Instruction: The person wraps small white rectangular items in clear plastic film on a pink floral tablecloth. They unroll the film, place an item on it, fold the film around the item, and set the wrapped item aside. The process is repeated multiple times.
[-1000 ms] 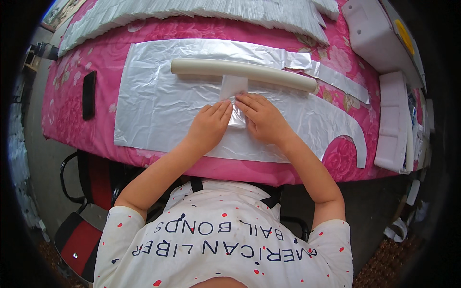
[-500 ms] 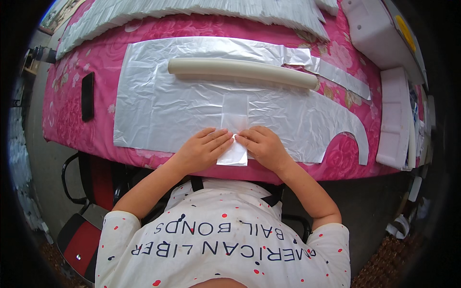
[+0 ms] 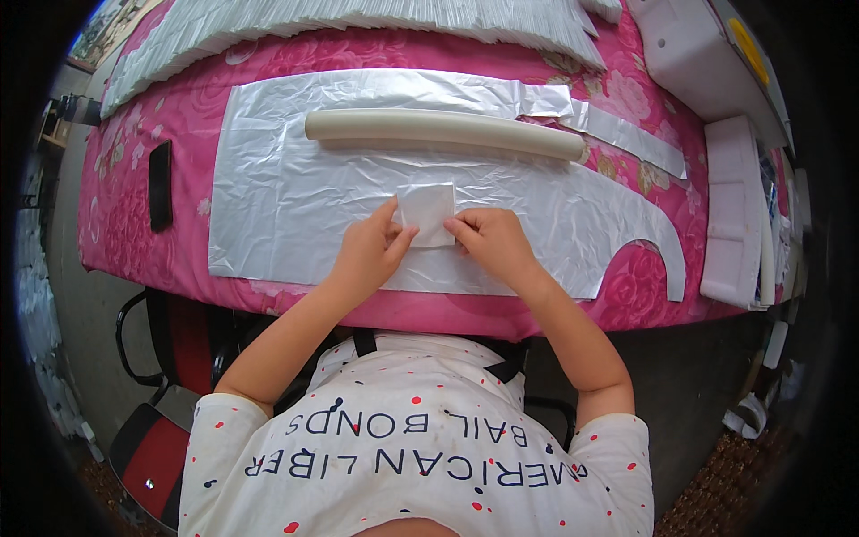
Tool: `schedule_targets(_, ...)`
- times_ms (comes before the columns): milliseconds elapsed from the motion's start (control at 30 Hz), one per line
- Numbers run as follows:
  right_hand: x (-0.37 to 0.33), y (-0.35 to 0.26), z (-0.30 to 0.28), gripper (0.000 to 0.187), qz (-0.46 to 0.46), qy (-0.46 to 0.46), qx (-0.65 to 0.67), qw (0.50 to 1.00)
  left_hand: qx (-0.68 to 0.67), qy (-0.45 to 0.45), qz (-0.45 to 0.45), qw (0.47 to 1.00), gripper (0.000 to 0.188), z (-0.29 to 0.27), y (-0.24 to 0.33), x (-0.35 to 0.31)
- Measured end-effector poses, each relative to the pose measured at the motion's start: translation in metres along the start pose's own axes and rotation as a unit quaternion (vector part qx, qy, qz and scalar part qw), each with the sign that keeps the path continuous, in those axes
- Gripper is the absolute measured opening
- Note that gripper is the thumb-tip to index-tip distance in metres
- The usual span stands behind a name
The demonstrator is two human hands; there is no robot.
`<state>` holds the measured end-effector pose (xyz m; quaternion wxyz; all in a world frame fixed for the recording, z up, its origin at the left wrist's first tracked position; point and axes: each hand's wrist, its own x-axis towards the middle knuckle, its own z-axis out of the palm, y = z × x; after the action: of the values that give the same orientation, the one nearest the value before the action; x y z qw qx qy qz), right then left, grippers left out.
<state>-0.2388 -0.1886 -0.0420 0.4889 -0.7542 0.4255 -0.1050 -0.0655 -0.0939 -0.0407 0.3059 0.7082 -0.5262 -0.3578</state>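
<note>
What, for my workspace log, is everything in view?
Floral tablecloth: one, pink, centre
Crinkled film sheet: one, silvery, on the tablecloth
Long cylindrical roll: one, cream, across the sheet
Folded film square: one, white, over the sheet
Flat rectangular slab: one, black, tablecloth's left
Narrow film strip: one, silvery, upper right
Thin stacked packets: uncounted, white, far side
Foamlike boxes: two, white, right side
Oval object: one, yellow, upper right
Padded chair: one, red/black, lower left
Dotted shirt: one, white, bottom centre
Left hand: one, bare, at the square's left
Right hand: one, bare, pinching the square's right edge
</note>
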Motion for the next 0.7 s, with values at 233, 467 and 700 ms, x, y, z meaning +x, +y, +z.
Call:
schedule_targets(233, 0.021, -0.011, -0.009, 0.027, 0.178, -0.086, 0.056, 0.979, -0.012, 0.005, -0.075, 0.997, 0.065, -0.001, 0.001, 0.023)
schedule_targets(467, 0.027, -0.008, -0.008, 0.026, 0.19, -0.093, 0.021, 0.977, 0.222, 0.106, 0.246, 0.938, 0.074, 0.015, -0.006, 0.016)
schedule_targets(700, 0.025, -0.003, -0.004, 0.026, 0.16, -0.071, 0.034, 0.984, 0.257, 0.038, 0.227, 0.938, 0.099, 0.047, -0.01, 0.019)
